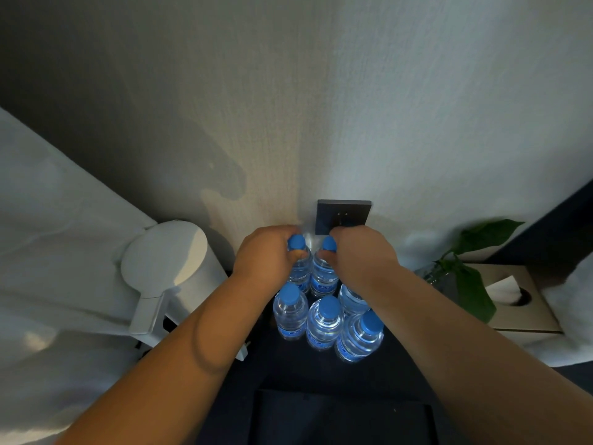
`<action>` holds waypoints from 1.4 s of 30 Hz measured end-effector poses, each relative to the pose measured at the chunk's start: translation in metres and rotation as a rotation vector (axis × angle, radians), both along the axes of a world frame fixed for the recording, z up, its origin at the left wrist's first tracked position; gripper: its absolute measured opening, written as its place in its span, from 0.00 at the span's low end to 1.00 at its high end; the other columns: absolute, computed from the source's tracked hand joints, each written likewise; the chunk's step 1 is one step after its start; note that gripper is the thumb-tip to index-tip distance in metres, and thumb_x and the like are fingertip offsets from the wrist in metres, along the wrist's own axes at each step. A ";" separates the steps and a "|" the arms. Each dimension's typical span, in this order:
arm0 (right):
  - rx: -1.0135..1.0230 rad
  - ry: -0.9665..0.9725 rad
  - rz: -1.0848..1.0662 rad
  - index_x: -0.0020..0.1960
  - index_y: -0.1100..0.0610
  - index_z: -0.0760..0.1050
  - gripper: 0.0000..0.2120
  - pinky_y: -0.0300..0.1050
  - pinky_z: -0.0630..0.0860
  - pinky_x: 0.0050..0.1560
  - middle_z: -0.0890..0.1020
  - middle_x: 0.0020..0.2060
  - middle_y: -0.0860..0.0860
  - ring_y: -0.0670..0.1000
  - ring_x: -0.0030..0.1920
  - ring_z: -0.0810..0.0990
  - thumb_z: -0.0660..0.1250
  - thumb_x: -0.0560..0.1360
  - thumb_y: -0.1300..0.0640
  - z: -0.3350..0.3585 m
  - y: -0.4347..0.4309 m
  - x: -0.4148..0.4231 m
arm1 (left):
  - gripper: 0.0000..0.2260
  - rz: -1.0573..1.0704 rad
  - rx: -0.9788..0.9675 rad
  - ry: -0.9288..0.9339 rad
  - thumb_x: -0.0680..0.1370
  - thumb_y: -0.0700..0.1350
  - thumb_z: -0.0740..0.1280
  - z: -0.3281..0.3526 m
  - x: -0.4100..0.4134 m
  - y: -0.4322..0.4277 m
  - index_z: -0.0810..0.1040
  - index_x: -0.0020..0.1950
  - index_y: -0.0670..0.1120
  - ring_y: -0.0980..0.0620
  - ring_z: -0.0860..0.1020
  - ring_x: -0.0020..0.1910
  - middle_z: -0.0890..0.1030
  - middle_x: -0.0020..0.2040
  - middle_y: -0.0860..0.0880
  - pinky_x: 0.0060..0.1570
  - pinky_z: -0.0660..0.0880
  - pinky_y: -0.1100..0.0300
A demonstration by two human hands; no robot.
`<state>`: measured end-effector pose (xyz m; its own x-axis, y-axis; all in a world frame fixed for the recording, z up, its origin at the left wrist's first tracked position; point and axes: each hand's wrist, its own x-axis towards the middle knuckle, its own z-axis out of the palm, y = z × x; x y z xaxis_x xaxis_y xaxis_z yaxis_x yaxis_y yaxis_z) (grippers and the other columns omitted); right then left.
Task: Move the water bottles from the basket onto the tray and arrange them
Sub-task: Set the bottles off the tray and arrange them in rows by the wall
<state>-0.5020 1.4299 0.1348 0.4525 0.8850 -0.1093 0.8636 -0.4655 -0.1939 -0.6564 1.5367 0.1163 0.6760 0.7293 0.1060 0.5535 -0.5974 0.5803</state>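
Several clear water bottles with blue caps stand upright in a tight cluster on a dark surface below the wall. My left hand grips the neck of the back left bottle, just under its cap. My right hand grips the neck of the back right bottle the same way. In front of them stand three more bottles: left, middle and right. Another bottle is partly hidden under my right forearm. A dark rectangular tray or basket lies at the bottom edge; I cannot tell which.
A white kettle with a handle stands left of the bottles. A dark wall socket sits just behind my hands. To the right are a green plant and a beige tissue box. White fabric lies at far left.
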 end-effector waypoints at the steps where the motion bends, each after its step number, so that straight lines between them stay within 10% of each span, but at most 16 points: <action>1: -0.004 0.005 0.000 0.58 0.55 0.77 0.18 0.47 0.73 0.45 0.80 0.46 0.52 0.52 0.44 0.75 0.66 0.82 0.40 0.001 0.000 0.000 | 0.09 0.002 -0.004 -0.002 0.75 0.48 0.77 0.000 0.000 0.000 0.85 0.54 0.52 0.56 0.77 0.41 0.84 0.47 0.54 0.36 0.68 0.66; 14: -0.193 -0.022 -0.019 0.63 0.48 0.74 0.31 0.45 0.69 0.37 0.77 0.47 0.47 0.49 0.45 0.74 0.67 0.71 0.26 0.023 -0.045 0.013 | 0.21 -0.028 0.024 0.077 0.76 0.56 0.75 0.008 0.005 -0.004 0.80 0.68 0.53 0.48 0.79 0.58 0.83 0.61 0.51 0.54 0.76 0.55; 20: -0.159 0.034 0.017 0.56 0.48 0.75 0.14 0.42 0.61 0.31 0.75 0.44 0.46 0.49 0.42 0.73 0.69 0.77 0.40 0.028 -0.056 0.013 | 0.20 -0.103 0.051 0.053 0.77 0.55 0.75 0.013 0.025 -0.018 0.81 0.67 0.52 0.48 0.78 0.62 0.82 0.64 0.50 0.61 0.76 0.51; 42: -0.052 0.054 -0.071 0.63 0.54 0.78 0.11 0.45 0.72 0.46 0.82 0.55 0.54 0.52 0.49 0.77 0.69 0.81 0.57 0.017 -0.038 0.041 | 0.15 -0.038 0.067 0.018 0.79 0.60 0.69 -0.012 0.036 -0.025 0.83 0.62 0.55 0.45 0.78 0.57 0.85 0.55 0.50 0.54 0.78 0.47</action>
<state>-0.4612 1.3919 0.1516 0.5059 0.8435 -0.1807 0.8171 -0.5357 -0.2132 -0.6204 1.5118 0.1047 0.7051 0.6949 0.1414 0.5399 -0.6554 0.5281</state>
